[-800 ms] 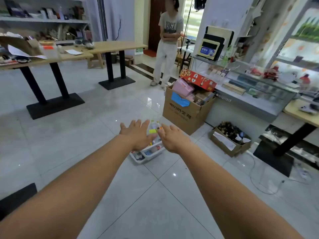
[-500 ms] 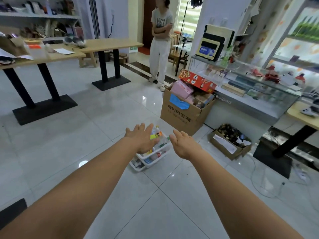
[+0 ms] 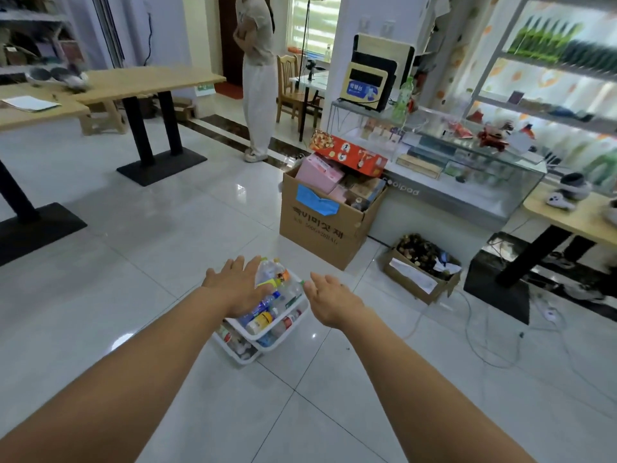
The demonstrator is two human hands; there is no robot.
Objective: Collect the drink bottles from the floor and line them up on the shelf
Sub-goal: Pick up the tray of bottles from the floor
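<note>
Down on the tiled floor [image 3: 160, 262], stacked white bins [image 3: 287, 318] cradle the drink bottles [image 3: 267, 276], left hand [image 3: 233, 286] and right hand [image 3: 329, 303] hovering either side, fingers straight, loosely spread, holding nothing: collecting stage, and next comes a firm grip.

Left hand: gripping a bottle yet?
No, the left hand is open with straight fingers, holding nothing; the bottles lie in the white bin.

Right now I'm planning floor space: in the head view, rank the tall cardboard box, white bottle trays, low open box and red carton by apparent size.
1. tall cardboard box
2. white bottle trays and low open box: alike; trays are nearer, so unsure
3. red carton
</note>
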